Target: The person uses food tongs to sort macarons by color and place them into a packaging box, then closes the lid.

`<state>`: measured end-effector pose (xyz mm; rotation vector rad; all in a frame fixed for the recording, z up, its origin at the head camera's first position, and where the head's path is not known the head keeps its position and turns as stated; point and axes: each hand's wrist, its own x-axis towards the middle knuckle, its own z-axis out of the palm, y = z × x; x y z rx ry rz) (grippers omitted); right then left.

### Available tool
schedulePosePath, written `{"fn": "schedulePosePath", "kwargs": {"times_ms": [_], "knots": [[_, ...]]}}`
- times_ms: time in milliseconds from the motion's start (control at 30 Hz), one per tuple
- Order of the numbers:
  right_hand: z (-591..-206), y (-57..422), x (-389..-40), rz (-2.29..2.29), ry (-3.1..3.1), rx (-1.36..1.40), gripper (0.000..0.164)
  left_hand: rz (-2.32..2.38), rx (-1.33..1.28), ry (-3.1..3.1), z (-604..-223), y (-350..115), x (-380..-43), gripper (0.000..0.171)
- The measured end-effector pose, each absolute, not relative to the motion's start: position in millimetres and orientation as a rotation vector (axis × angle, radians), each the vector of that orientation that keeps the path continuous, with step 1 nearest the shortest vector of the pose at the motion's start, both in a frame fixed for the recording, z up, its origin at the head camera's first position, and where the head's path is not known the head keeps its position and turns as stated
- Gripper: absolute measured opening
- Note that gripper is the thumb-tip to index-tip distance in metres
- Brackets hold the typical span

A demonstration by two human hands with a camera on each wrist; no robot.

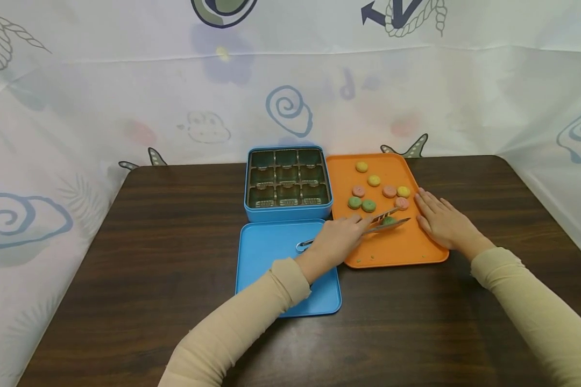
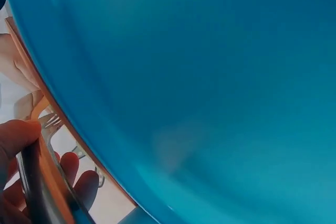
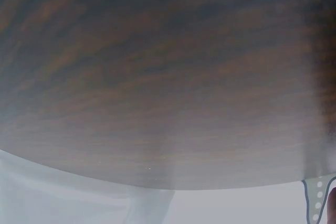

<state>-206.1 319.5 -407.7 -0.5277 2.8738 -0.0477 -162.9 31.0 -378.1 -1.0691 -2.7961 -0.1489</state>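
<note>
My left hand [image 1: 336, 239] holds metal tongs [image 1: 384, 228], thumb on one side and fingers on the other in the left wrist view. One tip is slotted like a fork [image 2: 51, 121]. The tongs reach over the orange tray [image 1: 392, 250], their spread tips on either side of a small green round cookie [image 1: 389, 220]. My right hand [image 1: 445, 223] rests along the tray's right edge with its fingers extended. Farther up the tray lie several more round cookies: yellow [image 1: 374, 180], pink [image 1: 389, 191] and green [image 1: 354, 202].
A blue box [image 1: 288, 214] with a divided insert [image 1: 288, 174] stands left of the orange tray. In front of it lies a flat blue lid [image 1: 266, 247], partly under my left forearm. The brown table [image 1: 174, 242] meets a patterned white cloth [image 1: 174, 97] at the back.
</note>
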Motion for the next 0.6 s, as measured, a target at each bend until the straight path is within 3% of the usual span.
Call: {"fn": "schedulePosePath", "kwargs": {"times_ms": [600], "knots": [[-408.1,318.8,-207.2,-0.057,2.874,-0.538,0.062,-0.190,-1.125,-2.750,-380.8,29.2,-161.9,0.031]]}}
